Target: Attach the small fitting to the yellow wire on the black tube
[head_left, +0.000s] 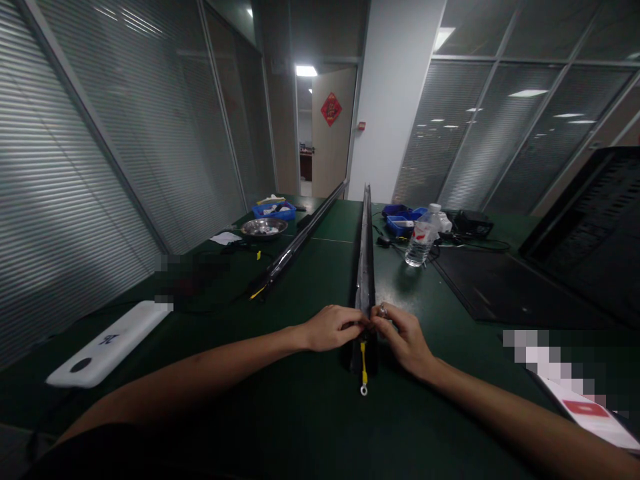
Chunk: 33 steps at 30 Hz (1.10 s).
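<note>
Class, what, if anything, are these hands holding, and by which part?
Left hand and right hand touch the long strip towards its near end; exactly what they pinch cannot be told.

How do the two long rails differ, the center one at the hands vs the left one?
Contact: the center rail has the left hand and right hand near its close end; the left rail has no hand on it.
Angle: the center rail runs almost straight ahead; the left rail slants from near left to far right.
Shared: both are long and narrow, with something yellow at the near end.
</note>
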Each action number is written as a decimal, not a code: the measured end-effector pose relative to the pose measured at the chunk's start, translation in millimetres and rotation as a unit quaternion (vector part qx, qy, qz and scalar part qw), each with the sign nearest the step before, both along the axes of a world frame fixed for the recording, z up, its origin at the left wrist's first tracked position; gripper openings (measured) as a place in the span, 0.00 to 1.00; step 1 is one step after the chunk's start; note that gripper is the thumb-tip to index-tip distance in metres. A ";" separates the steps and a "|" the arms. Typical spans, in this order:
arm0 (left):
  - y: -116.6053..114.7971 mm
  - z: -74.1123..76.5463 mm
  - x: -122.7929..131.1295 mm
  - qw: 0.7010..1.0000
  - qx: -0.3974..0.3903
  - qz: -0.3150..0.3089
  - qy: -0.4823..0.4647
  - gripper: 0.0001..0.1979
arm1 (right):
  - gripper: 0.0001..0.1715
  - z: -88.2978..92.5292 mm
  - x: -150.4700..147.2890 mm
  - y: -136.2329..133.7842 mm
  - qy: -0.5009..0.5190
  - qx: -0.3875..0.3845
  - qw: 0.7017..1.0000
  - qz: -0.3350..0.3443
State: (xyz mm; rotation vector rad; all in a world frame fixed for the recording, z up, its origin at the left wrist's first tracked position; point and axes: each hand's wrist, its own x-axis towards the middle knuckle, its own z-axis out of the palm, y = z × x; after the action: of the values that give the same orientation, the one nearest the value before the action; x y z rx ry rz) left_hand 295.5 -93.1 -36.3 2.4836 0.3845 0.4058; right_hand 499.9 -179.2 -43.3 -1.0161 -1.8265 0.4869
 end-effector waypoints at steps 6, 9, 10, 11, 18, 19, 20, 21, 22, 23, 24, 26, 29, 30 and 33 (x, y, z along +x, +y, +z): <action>-0.7 0.5 -0.1 1.000 0.001 0.002 -0.002 0.09 | 0.13 -1.0 0.7 0.7 -0.003 -0.006 1.000 0.002; -1.0 0.0 0.3 1.000 0.005 0.004 -0.006 0.09 | 0.13 -0.8 0.5 0.8 -0.002 -0.007 1.000 0.004; -1.1 -0.2 0.4 1.000 0.004 0.005 -0.007 0.09 | 0.13 -0.5 0.4 0.7 -0.001 -0.007 1.000 0.005; -1.1 -0.4 0.5 1.000 0.004 0.005 -0.008 0.09 | 0.13 -0.1 0.2 0.6 0.000 -0.008 1.000 0.006; -1.2 -0.4 0.7 1.000 0.006 0.005 -0.009 0.08 | 0.13 0.1 0.4 0.7 -0.001 -0.001 1.000 0.007; -1.2 -0.5 0.6 1.000 0.007 0.004 -0.009 0.08 | 0.12 -0.4 0.5 0.9 -0.002 0.001 1.000 0.008; -1.2 -0.7 0.6 1.000 0.008 0.004 -0.010 0.08 | 0.12 -0.8 0.7 1.0 -0.002 0.004 1.000 0.009; -1.1 -1.0 0.6 1.000 0.010 0.006 -0.011 0.09 | 0.12 -1.3 0.8 1.2 -0.002 0.007 1.000 0.010; -1.1 -1.4 0.6 1.000 0.011 0.007 -0.011 0.09 | 0.13 -1.7 0.8 1.3 -0.003 0.011 1.000 0.009; -1.1 -1.8 0.7 1.000 0.013 0.008 -0.012 0.09 | 0.13 -1.9 0.8 1.4 -0.003 0.014 1.000 0.009; -1.1 -2.3 0.7 1.000 0.014 0.010 -0.013 0.09 | 0.13 -2.1 0.7 1.5 -0.004 0.016 1.000 0.009; -1.0 -2.9 0.8 1.000 0.015 0.010 -0.014 0.09 | 0.14 -2.4 0.5 1.7 -0.005 0.018 1.000 0.010; -0.8 -3.4 0.8 1.000 0.015 0.012 -0.013 0.09 | 0.14 -3.2 0.6 2.5 -0.005 0.020 1.000 0.012; -0.6 -3.5 0.8 1.000 0.014 0.012 -0.012 0.09 | 0.14 -3.6 0.8 2.9 -0.005 0.020 1.000 0.012; -0.3 -3.7 0.5 1.000 0.012 0.009 -0.013 0.09 | 0.15 -5.0 1.7 3.9 -0.008 0.020 1.000 0.015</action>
State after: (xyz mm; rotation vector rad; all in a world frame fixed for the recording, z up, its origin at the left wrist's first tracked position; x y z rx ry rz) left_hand 296.0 -93.4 -40.0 2.4972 0.3942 0.4521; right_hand 501.6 -175.3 -48.2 -0.9694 -1.8600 0.4607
